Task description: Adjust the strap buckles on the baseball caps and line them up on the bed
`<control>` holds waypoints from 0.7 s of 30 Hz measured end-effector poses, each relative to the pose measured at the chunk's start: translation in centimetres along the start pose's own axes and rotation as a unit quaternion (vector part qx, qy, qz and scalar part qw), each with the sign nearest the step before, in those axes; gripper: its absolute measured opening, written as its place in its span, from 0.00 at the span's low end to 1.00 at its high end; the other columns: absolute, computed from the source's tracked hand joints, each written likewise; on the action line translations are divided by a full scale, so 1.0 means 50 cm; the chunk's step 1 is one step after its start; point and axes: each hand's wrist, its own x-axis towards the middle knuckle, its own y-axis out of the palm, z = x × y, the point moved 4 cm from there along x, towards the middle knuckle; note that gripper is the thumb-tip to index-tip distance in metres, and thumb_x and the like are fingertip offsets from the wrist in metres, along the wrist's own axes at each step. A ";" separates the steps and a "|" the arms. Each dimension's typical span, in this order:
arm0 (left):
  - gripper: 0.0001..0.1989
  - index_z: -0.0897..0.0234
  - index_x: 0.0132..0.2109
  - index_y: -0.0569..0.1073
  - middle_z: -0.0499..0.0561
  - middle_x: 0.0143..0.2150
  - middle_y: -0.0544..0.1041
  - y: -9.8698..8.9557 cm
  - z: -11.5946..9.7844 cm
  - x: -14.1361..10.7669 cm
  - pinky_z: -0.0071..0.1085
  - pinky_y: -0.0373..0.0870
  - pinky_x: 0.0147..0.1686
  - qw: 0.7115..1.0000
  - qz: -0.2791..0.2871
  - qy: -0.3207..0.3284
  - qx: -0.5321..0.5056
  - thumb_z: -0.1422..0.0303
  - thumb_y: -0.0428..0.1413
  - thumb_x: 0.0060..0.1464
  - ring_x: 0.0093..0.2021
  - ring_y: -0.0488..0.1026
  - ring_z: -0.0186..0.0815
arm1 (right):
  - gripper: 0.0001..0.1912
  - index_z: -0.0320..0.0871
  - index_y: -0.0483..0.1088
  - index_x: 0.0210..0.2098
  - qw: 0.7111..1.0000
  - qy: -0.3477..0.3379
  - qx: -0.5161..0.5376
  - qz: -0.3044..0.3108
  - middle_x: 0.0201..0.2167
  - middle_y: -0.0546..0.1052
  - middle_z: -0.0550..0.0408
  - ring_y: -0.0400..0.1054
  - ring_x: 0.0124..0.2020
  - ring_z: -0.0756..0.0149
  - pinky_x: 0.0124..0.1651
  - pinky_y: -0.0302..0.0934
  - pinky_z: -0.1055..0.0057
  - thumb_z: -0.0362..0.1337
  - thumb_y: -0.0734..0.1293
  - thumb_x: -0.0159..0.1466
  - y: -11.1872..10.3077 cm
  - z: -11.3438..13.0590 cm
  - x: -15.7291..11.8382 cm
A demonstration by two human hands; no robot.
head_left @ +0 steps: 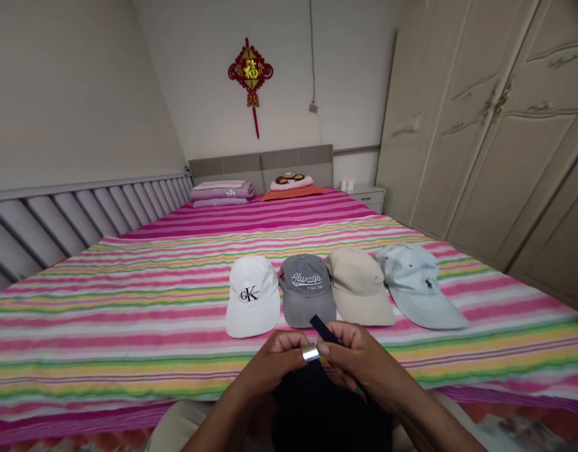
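As the head view looks forward and down, I see my left hand (282, 353) with its thumb and fingers pinched shut on a metal buckle (310, 352). My right hand (354, 349) has its thumb and forefinger closed on a dark strap (323, 326), whose free end sticks up to the left past my grip. Below both hands, close to my body and in front of my light trousers (178, 417), is the dark cap (331, 411); its shape is hard to make out in the shadow.

Just beyond my hands, four caps lie in a row on the striped bedspread (129, 314), brims towards me: a white cap (252, 292) with dark lettering, a grey cap (308, 289) reading "Always", a beige cap (357, 282) and a pale blue cap (418, 282) at the right end. The beige one touches both its neighbours. Farther off, folded purple bedding (223, 193) and a pink bundle (291, 182) on an orange cloth (296, 192) rest near the headboard (293, 162).
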 end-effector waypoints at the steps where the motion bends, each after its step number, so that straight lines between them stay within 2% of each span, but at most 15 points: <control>1: 0.15 0.68 0.23 0.67 0.41 0.16 0.60 0.001 0.001 0.000 0.22 0.44 0.17 1.000 -0.002 -0.004 0.005 0.59 0.60 0.39 0.16 0.51 0.22 | 0.15 0.41 0.59 0.22 1.000 0.010 0.003 0.001 0.12 0.59 0.67 0.46 0.11 0.81 0.13 0.37 0.80 0.43 0.67 0.53 0.003 0.000 0.000; 6: 0.12 0.68 0.25 0.68 0.43 0.19 0.63 0.000 -0.001 -0.005 0.22 0.48 0.19 0.999 -0.013 0.009 0.046 0.63 0.60 0.41 0.18 0.54 0.23 | 0.11 0.40 0.60 0.21 0.999 0.025 0.037 0.026 0.10 0.58 0.68 0.43 0.09 0.82 0.12 0.34 0.79 0.39 0.65 0.53 0.011 -0.012 0.002; 9: 0.12 0.67 0.32 0.69 0.46 0.27 0.69 0.003 -0.006 -0.011 0.22 0.56 0.27 0.997 0.003 0.072 0.035 0.66 0.61 0.40 0.27 0.63 0.27 | 0.12 0.40 0.60 0.21 0.996 0.028 0.075 0.033 0.09 0.57 0.68 0.42 0.09 0.82 0.13 0.33 0.78 0.40 0.66 0.52 0.007 -0.023 0.005; 12: 0.18 0.63 0.40 0.67 0.48 0.34 0.71 0.008 -0.005 -0.019 0.24 0.59 0.33 0.991 0.017 0.134 0.021 0.68 0.62 0.39 0.35 0.67 0.31 | 0.15 0.41 0.58 0.19 0.993 0.023 0.110 0.019 0.09 0.56 0.69 0.42 0.09 0.83 0.13 0.33 0.78 0.41 0.67 0.51 0.003 -0.028 0.007; 17: 0.11 0.63 0.34 0.68 0.46 0.28 0.72 0.003 0.007 -0.028 0.24 0.60 0.30 0.977 -0.105 0.160 0.091 0.70 0.60 0.41 0.29 0.67 0.30 | 0.13 0.40 0.59 0.20 0.993 0.017 0.115 0.007 0.09 0.57 0.69 0.42 0.08 0.83 0.13 0.32 0.78 0.40 0.66 0.52 0.010 -0.029 0.011; 21: 0.10 0.63 0.34 0.70 0.48 0.28 0.72 -0.002 0.008 -0.036 0.26 0.62 0.32 0.949 -0.161 0.204 0.177 0.69 0.60 0.41 0.30 0.68 0.32 | 0.13 0.40 0.60 0.20 0.995 0.015 0.094 0.000 0.09 0.57 0.68 0.42 0.09 0.83 0.13 0.31 0.78 0.41 0.66 0.52 0.017 -0.028 0.012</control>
